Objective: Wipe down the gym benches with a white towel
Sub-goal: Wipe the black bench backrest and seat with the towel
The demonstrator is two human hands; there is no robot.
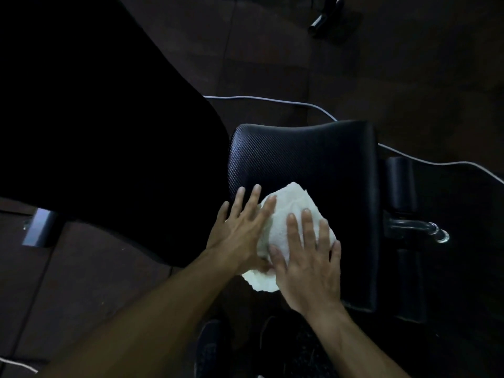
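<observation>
right fingers (306, 227) lie flat and spread on the towel (289, 214), pressing it, not clenched; left fingers (246, 203) also splayed, partly on towel, partly on the pad (313, 159). both hands (308, 271) flat, gripping nothing. towel sits at pad's near-left corner, part hanging off the edge. looks soft, light, bunches easily, so press w/ palms, not pinch. textured pad prob gives friction. open pad lies ahead & right; chrome handle (425, 227) beyond right edge.
</observation>
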